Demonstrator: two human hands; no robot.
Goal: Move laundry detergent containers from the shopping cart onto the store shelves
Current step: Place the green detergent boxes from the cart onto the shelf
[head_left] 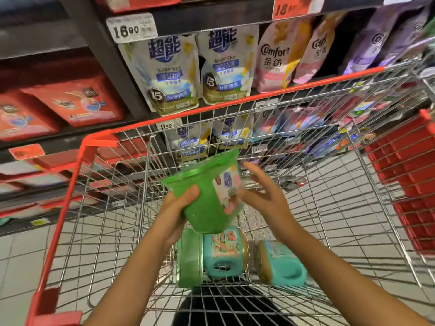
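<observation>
A green detergent tub with a green lid and a pale label is held tilted above the wire shopping cart. My left hand grips its left side, thumb over the front. My right hand is at the label side with its fingers spread and fairly straight, touching the tub's edge. Two teal detergent containers lie on their sides on the cart floor below. The shelves ahead carry white and pink refill pouches.
Red boxes fill the shelves at left. A price tag reading 16.90 hangs on the shelf edge. A red plastic crate sits at the cart's right side. The cart's red rim runs between me and the shelves.
</observation>
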